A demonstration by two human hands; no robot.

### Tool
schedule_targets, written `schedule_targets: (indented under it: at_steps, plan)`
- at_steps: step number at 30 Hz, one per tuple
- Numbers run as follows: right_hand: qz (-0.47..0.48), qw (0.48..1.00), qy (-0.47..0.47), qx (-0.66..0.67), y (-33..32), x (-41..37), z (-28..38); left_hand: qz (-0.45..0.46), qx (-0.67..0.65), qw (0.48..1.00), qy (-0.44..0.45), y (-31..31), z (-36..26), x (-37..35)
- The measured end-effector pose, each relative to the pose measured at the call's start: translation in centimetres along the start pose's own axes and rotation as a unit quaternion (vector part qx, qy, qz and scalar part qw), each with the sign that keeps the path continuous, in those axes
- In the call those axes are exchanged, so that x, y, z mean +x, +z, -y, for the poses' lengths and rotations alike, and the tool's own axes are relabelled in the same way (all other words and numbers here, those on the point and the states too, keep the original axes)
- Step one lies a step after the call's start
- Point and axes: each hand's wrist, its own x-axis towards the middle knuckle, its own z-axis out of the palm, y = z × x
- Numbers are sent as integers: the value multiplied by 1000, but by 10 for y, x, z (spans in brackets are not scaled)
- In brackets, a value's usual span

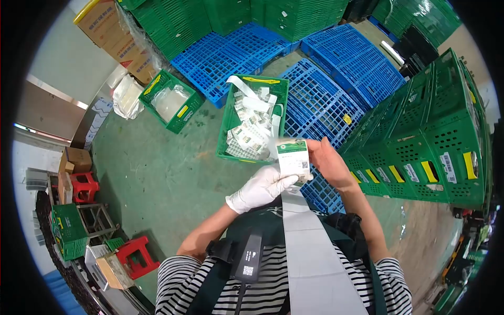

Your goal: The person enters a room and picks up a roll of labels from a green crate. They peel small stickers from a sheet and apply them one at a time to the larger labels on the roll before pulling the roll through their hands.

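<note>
My left hand [260,188], in a white glove, is closed on a white and green printed label [293,160] at the centre. Bare and with its fingers spread, my right hand [329,163] is at the label's right edge; whether its fingertips grip the label is hidden. A long pale strip [315,252] hangs below the label, down over my front. Just beyond my hands is a green crate [223,139] holding many printed labels [249,134] and loose white strips.
Blue pallets [323,100] lie ahead and to the right. Stacked green crates [415,142] stand at the right. A smaller green crate [181,121] with clear bags, cardboard boxes [118,39] and red stools [137,257] are on the left.
</note>
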Motion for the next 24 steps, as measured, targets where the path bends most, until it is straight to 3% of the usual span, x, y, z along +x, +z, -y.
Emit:
schedule_targets:
  at_steps: [2,3,8,10,11,12,15,20,24]
  plan:
    - [-26,997,-71,-26,2,3,-1,6,6,1000,-23,3,4,-3]
    - [-78,991,-48,-93,-4,3,-5,-12,-19,999,-34,6,12,-6]
    - [-98,986,-53,-121,16,-1,6,-16,-5,999,-34,4,24,-6]
    - [-62,976,-74,-194,16,-4,2,-8,-179,984,-4,-1,30,-6]
    - [-49,958,-118,-256,15,-5,0,32,-206,975,-74,-14,29,-8]
    - [-47,959,-118,-255,15,-6,-1,9,-246,969,-11,-16,32,-2]
    - [6,906,-164,-391,17,-11,-8,-72,-388,919,7,-16,19,16]
    - [3,884,-161,-439,8,-15,-30,-117,-314,941,36,-21,-8,25]
    - [14,901,-93,-423,-6,-16,-28,-153,-231,961,-1,-13,-12,16]
